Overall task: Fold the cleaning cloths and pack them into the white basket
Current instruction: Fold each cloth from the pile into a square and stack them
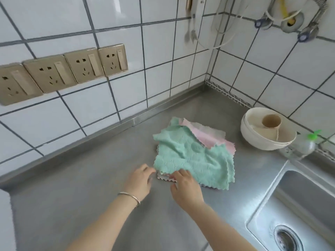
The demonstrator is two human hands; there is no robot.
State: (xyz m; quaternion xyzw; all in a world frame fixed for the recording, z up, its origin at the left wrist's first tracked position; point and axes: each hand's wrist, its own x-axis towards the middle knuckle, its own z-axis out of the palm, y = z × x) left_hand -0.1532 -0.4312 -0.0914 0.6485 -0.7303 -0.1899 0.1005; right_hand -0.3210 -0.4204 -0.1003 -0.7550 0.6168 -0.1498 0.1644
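Cloths (192,153) lie in a loose stack mid-table (90,205), a green one on top. The left hand (140,180) and right hand (186,187), close together, touch the stack's near edge; whether either pinches it I cannot tell. Folding seems only starting; next, one cloth must be separated. The stack's long axis runs near-to-far. No white basket shows.

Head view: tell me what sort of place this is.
Most likely a home kitchen: a steel sink set into a steel counter, a tiled wall with sockets, and stacked bowls beside it.
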